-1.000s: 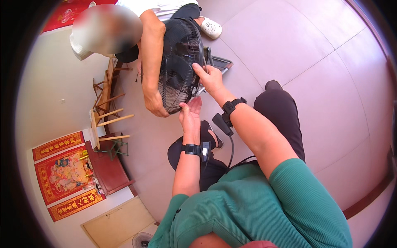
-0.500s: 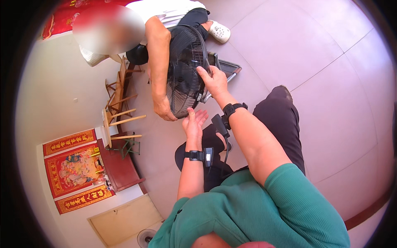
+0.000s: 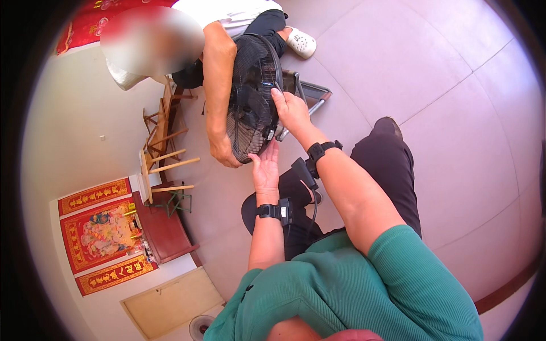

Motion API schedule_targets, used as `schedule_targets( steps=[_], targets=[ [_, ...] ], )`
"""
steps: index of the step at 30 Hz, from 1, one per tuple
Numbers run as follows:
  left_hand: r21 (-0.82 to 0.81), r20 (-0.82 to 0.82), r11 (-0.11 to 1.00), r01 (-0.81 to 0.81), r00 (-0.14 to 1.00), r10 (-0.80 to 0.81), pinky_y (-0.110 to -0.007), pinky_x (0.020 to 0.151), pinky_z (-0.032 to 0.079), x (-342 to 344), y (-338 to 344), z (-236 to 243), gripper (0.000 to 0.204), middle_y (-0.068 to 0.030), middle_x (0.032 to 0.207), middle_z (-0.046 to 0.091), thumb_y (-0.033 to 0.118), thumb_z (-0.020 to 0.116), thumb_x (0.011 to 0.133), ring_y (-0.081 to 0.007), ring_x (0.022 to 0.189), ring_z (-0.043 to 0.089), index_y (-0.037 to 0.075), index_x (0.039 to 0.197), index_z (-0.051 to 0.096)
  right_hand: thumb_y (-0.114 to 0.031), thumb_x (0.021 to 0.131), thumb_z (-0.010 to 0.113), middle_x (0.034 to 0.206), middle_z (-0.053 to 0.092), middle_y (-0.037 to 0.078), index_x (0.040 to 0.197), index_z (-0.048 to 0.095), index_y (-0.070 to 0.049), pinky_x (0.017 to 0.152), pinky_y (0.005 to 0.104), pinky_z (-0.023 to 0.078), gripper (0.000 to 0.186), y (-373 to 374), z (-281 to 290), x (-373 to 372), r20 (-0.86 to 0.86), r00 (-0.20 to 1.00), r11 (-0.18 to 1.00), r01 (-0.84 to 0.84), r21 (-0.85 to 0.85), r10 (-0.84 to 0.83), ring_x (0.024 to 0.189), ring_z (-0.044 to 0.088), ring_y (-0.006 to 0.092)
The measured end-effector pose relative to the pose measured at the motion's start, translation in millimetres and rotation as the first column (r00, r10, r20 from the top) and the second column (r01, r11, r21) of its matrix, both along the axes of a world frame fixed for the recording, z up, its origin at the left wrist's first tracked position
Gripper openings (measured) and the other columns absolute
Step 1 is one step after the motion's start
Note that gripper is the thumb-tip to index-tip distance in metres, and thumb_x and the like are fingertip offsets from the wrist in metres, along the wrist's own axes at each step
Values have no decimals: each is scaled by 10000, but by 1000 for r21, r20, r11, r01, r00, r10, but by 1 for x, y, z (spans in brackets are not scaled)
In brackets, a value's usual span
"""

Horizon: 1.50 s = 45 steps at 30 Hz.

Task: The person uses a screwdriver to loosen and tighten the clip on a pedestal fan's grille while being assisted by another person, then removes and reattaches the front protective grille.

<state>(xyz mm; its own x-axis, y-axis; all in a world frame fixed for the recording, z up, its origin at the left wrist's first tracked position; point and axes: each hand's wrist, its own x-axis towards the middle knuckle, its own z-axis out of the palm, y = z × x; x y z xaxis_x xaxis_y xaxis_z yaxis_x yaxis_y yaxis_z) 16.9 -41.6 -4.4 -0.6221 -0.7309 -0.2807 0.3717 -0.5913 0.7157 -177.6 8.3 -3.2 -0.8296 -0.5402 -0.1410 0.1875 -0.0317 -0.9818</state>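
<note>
A black electric fan (image 3: 248, 108) with a round wire cage stands tilted in front of me. My right hand (image 3: 292, 110) grips the right side of its rim, thumb along the front edge and fingers hidden behind. At the bottom of the cage is my left hand (image 3: 266, 171), palm up, thumb spread from straight fingers that reach the lower rim. A co-worker's arm (image 3: 217, 85) wraps the fan's left side, and that person's hand (image 3: 226, 152) holds the lower left edge of the cage. Both my wrists wear black straps with small devices.
A metal-framed folding stool (image 3: 314, 94) stands behind the fan. The co-worker's white clog (image 3: 301, 42) rests on the tiled floor (image 3: 455, 136). To the left are wooden stools (image 3: 149, 170) and a red cabinet (image 3: 165, 227). My knee (image 3: 392, 153) is at the right.
My left hand has risen slightly, its fingers now at the fan's lower rim. The fan has shifted a little to the left, and my right hand has moved slightly with it.
</note>
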Motion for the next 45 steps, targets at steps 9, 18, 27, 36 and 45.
schedule_targets(
  steps=[9, 18, 27, 36, 45],
  targets=[
    [-6, -171, 999, -43, 984, 41, -482, 1159, 273, -14, 2, -8, 836, -256, 1381, 366, 308, 717, 784, -358, 1310, 365, -163, 1315, 275, -526, 947, 397, 794, 630, 253, 788, 621, 6, 729, 500, 471, 598, -8, 0, 9, -104, 989, 994, 105, 8, -103, 818, 605, 441],
    [-82, -51, 990, -112, 993, 108, -463, 1140, 320, -11, 6, -12, 718, -268, 1337, 429, 333, 650, 842, -353, 1263, 434, -166, 1260, 346, -499, 963, 366, 764, 619, 267, 759, 633, 14, 735, 509, 464, 613, -9, -5, 5, -180, 979, 996, 91, -3, -90, 791, 598, 456],
    [-307, 903, 849, 429, 413, 118, -376, 816, 545, -5, 46, 80, 365, -225, 1073, 603, 267, 633, 924, -269, 1019, 638, -54, 1073, 546, -588, 934, 368, 721, 612, 279, 729, 640, 33, 737, 492, 470, 708, -12, -19, -5, -201, 979, 999, 33, -9, -34, 787, 603, 466],
    [-452, 313, -493, 743, 650, 693, -547, 1130, 111, -61, -17, 80, 547, -187, 1527, 250, 337, 482, 959, -389, 1415, 200, 120, 1447, 364, -693, 870, 412, 719, 626, 254, 756, 619, 60, 732, 431, 481, 790, -23, -34, -7, 28, 999, 998, -19, -55, 21, 765, 628, 391],
    [-496, 280, -533, 686, 707, 650, -516, 1107, 227, -67, -30, 57, 625, -200, 1482, 330, 451, 517, 924, -398, 1367, 296, 111, 1432, 386, -672, 809, 578, 618, 504, 15, 810, 596, 8, 426, 272, 391, 680, -1, -17, 0, 463, 870, 952, -23, -305, 170, 475, 462, 129]
  ],
)
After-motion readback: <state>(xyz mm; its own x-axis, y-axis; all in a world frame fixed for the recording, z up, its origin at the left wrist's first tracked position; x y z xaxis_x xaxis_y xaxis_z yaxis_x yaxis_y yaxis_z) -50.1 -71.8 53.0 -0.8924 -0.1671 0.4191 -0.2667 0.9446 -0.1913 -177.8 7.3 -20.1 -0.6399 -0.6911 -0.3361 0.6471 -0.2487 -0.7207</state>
